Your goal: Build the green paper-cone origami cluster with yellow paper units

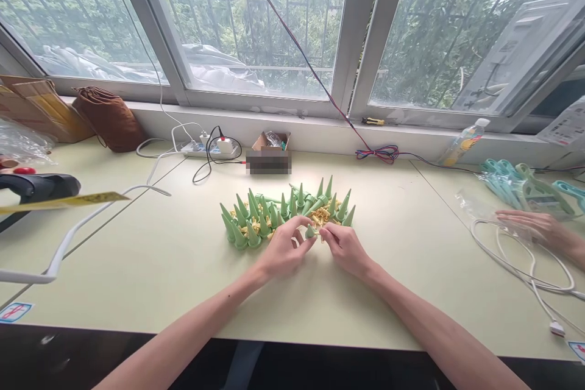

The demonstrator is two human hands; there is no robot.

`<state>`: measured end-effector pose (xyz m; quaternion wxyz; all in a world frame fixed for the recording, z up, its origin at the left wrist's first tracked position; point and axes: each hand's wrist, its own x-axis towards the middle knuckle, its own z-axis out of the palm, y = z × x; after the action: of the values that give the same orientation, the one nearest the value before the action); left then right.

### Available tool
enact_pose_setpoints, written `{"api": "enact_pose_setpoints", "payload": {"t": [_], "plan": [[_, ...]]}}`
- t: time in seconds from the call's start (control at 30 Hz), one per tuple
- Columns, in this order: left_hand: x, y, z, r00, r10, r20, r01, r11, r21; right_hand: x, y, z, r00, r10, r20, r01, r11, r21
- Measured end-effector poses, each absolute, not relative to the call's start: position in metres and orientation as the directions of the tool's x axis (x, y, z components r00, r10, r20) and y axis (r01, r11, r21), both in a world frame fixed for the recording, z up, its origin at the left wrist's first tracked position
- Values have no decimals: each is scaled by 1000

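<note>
My left hand [284, 245] is closed around a small green plastic cone [310, 231], pinched between thumb and fingers above the table. My right hand [346, 248] meets it from the right, its fingers pinched on a small yellow piece [317, 232] at the cone's base; the fingers hide most of this piece. Just behind both hands stand several green cones [253, 236], mostly upright with points up. Some other green parts lie tilted among them. Loose small yellow pieces [321, 215] are heaped between the cones.
A small box [269, 161] and a power strip [194, 149] stand near the window wall. White cable [64, 250] crosses the left side. At right, another person's hand [534, 225] rests near light-green plastic items [525, 186], coiled white cable [548, 283] and a bottle [466, 141].
</note>
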<state>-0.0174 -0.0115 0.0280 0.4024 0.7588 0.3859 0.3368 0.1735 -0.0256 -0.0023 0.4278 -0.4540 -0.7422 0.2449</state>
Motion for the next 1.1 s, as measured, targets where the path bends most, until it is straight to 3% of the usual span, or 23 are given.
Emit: {"api": "enact_pose_setpoints", "payload": {"t": [0.47,1.1], "plan": [[-20,-9,28,478,877,52,305,-221,926,173,-26,-1,-217,886,409,470,462,-752],[-21,-8,26,497,868,-25,307,-149,940,174,-24,-4,-259,880,398,469,474,-745]]}}
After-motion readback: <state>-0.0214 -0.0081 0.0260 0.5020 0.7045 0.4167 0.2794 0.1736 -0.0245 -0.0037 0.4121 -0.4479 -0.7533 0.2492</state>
